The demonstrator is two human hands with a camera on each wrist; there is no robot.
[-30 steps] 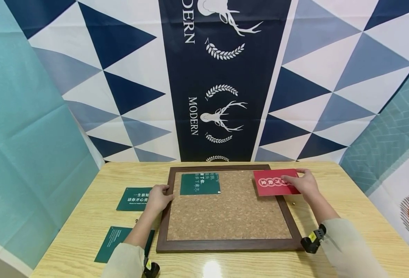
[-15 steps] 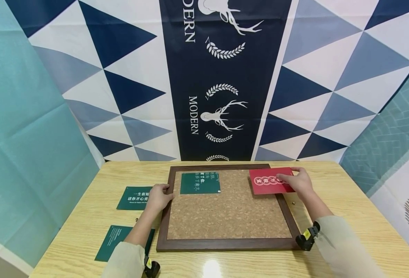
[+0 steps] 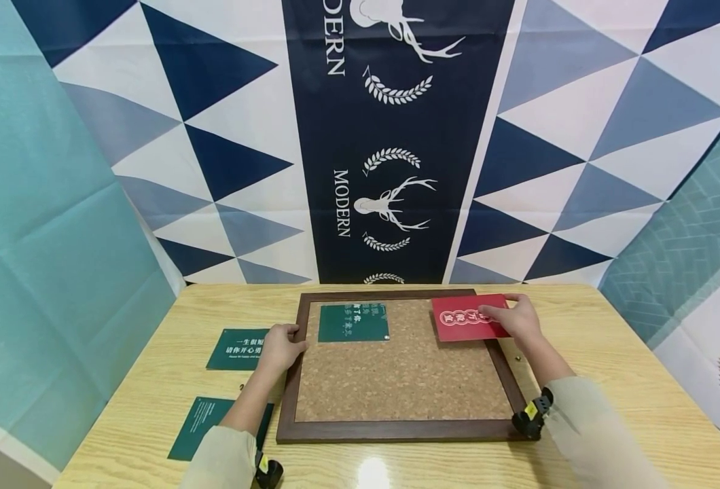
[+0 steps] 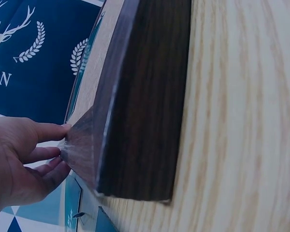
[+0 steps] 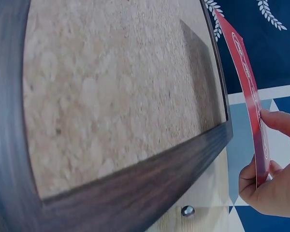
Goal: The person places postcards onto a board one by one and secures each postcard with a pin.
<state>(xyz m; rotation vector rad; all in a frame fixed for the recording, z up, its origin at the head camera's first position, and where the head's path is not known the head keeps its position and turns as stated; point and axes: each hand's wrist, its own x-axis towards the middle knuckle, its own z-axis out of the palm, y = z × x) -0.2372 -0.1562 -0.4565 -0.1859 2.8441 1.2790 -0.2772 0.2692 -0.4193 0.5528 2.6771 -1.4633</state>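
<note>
A cork board (image 3: 397,387) in a dark brown wooden frame lies on the table. My left hand (image 3: 279,350) grips the left side of its frame, thumb on the inner side. In the right wrist view, a red card (image 5: 251,104) stands clear of the cork and casts a shadow on it. My right hand (image 3: 522,319) pinches that card's right end between thumb and fingers, over the board's upper right corner. At the board's upper left lies a green card (image 3: 335,326) with white writing, a small shiny pin (image 3: 387,337) at its lower right corner.
Left of the board, one green card (image 3: 238,348) lies partly behind my left hand and another green card (image 3: 196,429) partly behind the forearm. A small metal pin (image 5: 187,210) sits right of the frame. A patterned cloth (image 3: 390,136) hangs behind the table.
My right hand has moved left with the red card, bringing it further over the board's upper right part. The left hand has stayed on the frame.
</note>
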